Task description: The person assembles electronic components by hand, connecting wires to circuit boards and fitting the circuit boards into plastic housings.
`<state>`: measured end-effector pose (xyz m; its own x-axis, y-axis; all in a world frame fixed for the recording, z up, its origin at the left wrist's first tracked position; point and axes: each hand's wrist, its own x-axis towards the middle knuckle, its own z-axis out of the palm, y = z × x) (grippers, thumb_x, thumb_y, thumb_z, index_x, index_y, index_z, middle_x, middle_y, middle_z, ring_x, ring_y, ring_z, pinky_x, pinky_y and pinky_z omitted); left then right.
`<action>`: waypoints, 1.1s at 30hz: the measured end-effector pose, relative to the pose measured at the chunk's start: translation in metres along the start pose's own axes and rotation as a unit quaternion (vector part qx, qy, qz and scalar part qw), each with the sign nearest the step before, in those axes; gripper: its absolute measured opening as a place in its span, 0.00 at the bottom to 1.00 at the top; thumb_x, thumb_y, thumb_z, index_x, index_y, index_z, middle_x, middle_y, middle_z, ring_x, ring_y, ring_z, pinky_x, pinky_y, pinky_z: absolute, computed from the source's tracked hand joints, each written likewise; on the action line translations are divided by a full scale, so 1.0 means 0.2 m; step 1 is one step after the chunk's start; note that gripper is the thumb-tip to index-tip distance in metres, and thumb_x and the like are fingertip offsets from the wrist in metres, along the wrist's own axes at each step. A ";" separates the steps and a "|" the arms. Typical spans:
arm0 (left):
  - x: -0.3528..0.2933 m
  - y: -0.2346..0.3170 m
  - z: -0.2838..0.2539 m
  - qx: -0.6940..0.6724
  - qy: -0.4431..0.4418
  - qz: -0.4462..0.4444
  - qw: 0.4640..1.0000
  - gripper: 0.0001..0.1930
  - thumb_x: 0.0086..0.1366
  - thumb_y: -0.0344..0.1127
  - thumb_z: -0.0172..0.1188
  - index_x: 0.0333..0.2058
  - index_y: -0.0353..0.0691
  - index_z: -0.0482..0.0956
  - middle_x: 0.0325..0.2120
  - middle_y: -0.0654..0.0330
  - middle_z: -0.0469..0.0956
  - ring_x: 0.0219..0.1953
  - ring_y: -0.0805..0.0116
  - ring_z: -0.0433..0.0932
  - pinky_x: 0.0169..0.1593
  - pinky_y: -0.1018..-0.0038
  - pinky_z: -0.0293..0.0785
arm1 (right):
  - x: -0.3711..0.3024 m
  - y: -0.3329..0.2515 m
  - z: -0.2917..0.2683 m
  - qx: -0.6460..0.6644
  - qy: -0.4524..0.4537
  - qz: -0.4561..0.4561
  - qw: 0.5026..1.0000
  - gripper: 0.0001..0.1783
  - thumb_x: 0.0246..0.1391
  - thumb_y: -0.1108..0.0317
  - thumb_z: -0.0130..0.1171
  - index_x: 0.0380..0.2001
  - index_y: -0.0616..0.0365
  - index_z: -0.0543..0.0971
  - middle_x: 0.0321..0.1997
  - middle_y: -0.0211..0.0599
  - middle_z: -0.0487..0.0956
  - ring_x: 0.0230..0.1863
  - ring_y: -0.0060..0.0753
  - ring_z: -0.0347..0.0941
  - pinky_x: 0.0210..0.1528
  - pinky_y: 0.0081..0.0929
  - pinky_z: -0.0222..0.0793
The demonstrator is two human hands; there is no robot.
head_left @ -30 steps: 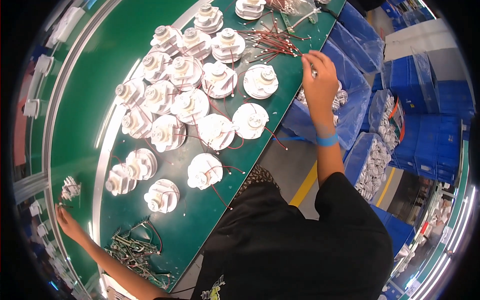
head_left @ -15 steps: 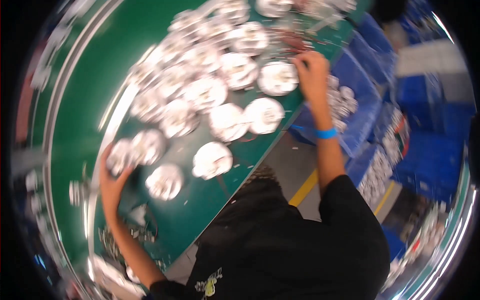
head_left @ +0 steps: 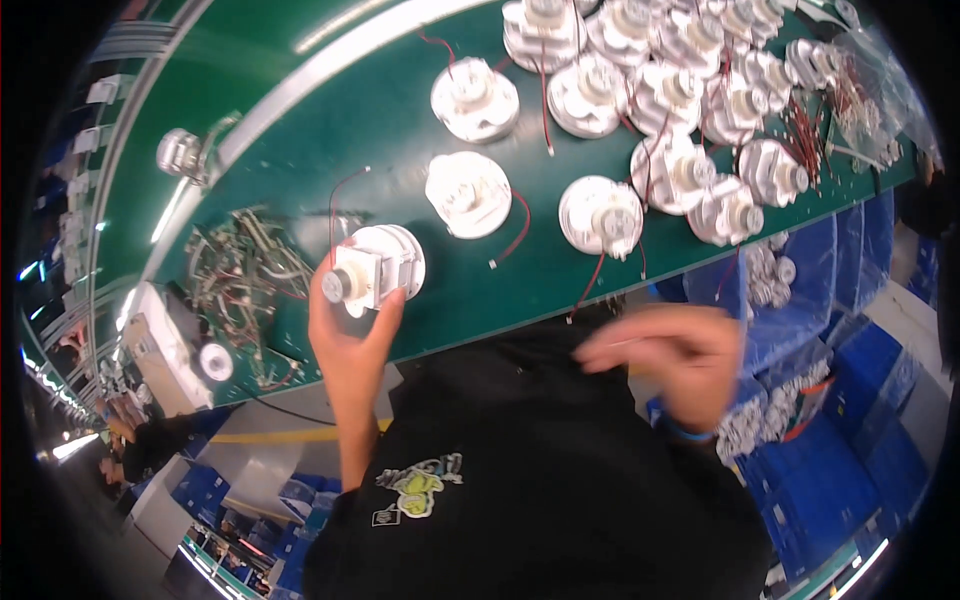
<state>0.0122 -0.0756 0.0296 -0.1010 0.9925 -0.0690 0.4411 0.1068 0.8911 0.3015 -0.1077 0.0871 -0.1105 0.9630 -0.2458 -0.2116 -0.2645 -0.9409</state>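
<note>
At the left of the frame a tangle of metal wire clips (head_left: 245, 275) lies on the green table (head_left: 300, 130). Just right of it, left of centre, the left hand (head_left: 350, 335) grips a round white motor unit (head_left: 375, 268) with a boxy front, a metal hub and a thin red lead, tilted off the table. More white units (head_left: 468, 193) lie beyond. The right hand (head_left: 665, 360), blurred, hovers loosely curled, holding nothing visible.
</note>
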 end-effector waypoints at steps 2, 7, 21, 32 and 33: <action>-0.11 0.02 0.06 0.036 0.029 -0.049 0.998 0.30 0.53 0.26 0.69 0.55 0.31 0.70 0.51 0.54 0.72 0.54 0.64 0.71 0.59 0.69 0.66 | 0.09 0.10 0.18 0.009 -0.113 0.095 0.989 0.06 0.56 0.75 0.62 0.37 0.64 0.83 0.33 0.35 0.85 0.29 0.18 0.78 0.31 0.17 0.72; -0.17 -0.10 0.10 0.161 0.055 0.033 0.985 0.38 0.50 0.29 0.73 0.59 0.33 0.66 0.53 0.49 0.68 0.55 0.54 0.69 0.59 0.63 0.63 | 0.29 0.41 0.37 -0.116 -0.061 0.048 0.990 0.08 0.54 0.71 0.63 0.34 0.66 0.82 0.26 0.39 0.82 0.25 0.23 0.76 0.28 0.21 0.70; -0.13 -0.19 0.04 0.088 -0.022 0.037 0.995 0.45 0.44 0.24 0.73 0.62 0.31 0.61 0.59 0.51 0.66 0.60 0.58 0.66 0.63 0.64 0.60 | 0.33 0.44 0.43 -0.133 -0.096 0.053 0.985 0.08 0.50 0.71 0.63 0.29 0.67 0.82 0.23 0.45 0.81 0.24 0.28 0.79 0.29 0.23 0.71; -0.13 -0.17 0.05 0.117 -0.026 0.043 0.992 0.44 0.45 0.25 0.73 0.62 0.31 0.62 0.57 0.50 0.67 0.60 0.56 0.66 0.62 0.64 0.60 | 0.38 0.39 0.44 -0.061 -0.116 0.131 0.983 0.09 0.48 0.72 0.62 0.28 0.70 0.81 0.23 0.40 0.82 0.27 0.21 0.78 0.32 0.20 0.72; -0.13 -0.17 0.05 0.121 -0.027 0.044 0.991 0.45 0.45 0.26 0.73 0.62 0.31 0.61 0.57 0.51 0.67 0.59 0.56 0.66 0.62 0.64 0.60 | 0.38 0.39 0.44 -0.063 -0.118 0.131 0.982 0.09 0.48 0.72 0.62 0.28 0.70 0.81 0.23 0.40 0.82 0.27 0.21 0.78 0.32 0.20 0.72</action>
<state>0.0078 -0.1041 -0.0036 -0.0081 0.9996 -0.0256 0.6473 0.0248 0.7619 0.1904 -0.0604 0.0151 -0.3710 0.8195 -0.4368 -0.0246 -0.4789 -0.8775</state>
